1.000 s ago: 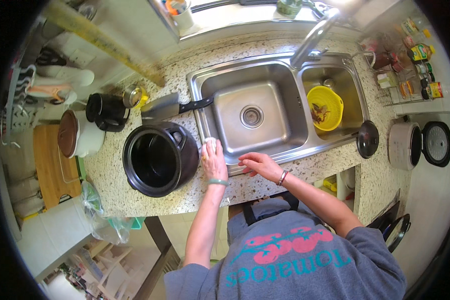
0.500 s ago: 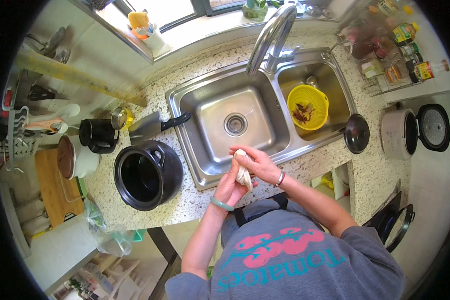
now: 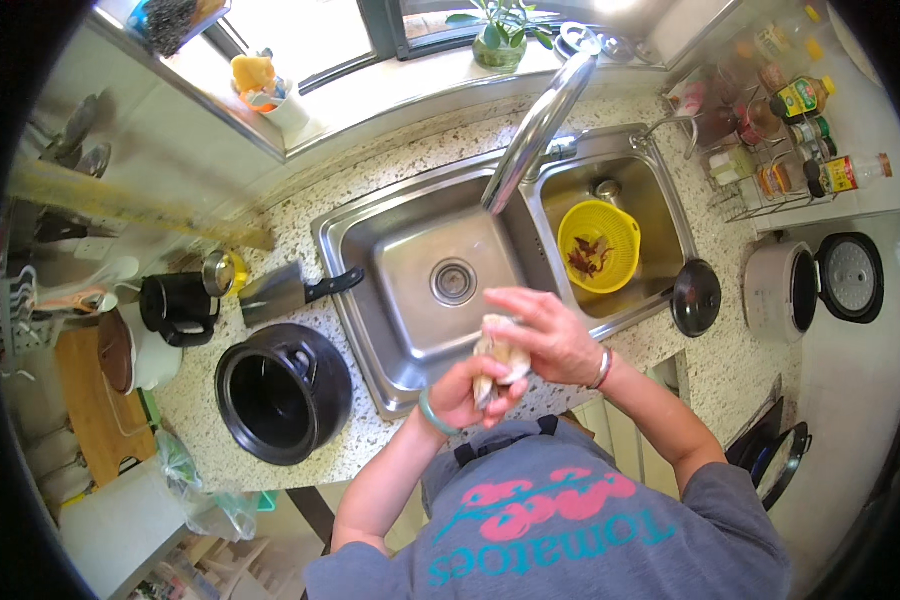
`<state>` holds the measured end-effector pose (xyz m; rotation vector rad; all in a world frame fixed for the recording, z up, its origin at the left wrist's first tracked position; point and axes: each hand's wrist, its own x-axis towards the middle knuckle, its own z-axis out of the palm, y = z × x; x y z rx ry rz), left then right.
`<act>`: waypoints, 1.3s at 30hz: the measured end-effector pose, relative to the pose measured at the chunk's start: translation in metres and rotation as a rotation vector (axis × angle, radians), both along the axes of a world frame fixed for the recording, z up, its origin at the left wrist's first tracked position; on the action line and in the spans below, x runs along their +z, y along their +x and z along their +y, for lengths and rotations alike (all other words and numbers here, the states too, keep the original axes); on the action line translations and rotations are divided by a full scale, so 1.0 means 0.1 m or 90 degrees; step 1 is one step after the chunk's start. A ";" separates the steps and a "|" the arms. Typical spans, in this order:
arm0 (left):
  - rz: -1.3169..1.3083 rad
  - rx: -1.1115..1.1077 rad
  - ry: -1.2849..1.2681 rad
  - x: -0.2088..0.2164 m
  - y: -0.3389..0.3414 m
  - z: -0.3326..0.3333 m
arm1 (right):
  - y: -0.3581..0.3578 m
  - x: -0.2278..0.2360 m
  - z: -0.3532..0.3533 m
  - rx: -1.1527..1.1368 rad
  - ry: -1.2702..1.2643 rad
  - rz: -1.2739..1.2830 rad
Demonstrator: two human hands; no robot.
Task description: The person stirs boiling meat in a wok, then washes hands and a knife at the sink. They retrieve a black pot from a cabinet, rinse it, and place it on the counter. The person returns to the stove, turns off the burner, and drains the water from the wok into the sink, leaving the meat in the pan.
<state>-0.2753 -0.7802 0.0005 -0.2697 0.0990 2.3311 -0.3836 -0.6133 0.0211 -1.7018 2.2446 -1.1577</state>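
Black pot (image 3: 332, 388), wide-mouthed, on the counter left of the double sink (image 3: 400, 265). Cleaver (image 3: 273, 292) at the sink's left rim, dark handle reaching over it. Left hand (image 3: 461, 394) near the sink's front edge, fingers curled round a pale, bunched cloth (image 3: 511, 358), held up at that edge. Right hand (image 3: 562, 345) beside it, fingers extended, blurred; contact with cloth unclear. Yellow colander (image 3: 622, 236) in the sink's right basin, brownish scraps (image 3: 588, 256) inside. Round black utensil (image 3: 697, 298) beside the sink's right edge.
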 end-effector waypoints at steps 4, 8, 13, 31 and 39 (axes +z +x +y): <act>-0.144 -0.040 0.053 0.05 -0.10 0.05 | -0.17 -0.06 -0.10 0.068 -0.002 0.070; -0.071 -0.115 -0.001 -0.06 -0.17 -0.06 | -0.36 -0.16 -0.22 0.210 0.038 0.161; 0.020 -0.211 -0.393 -0.17 -0.36 -0.06 | -0.49 -0.30 -0.38 0.257 0.170 0.216; 0.867 -0.078 -1.471 -1.23 -0.89 -0.47 | -0.24 -1.40 -0.63 -0.255 0.264 -0.406; 0.803 -0.084 -1.496 -1.29 -0.82 -0.43 | -0.04 -1.40 -0.65 -0.365 0.270 -0.921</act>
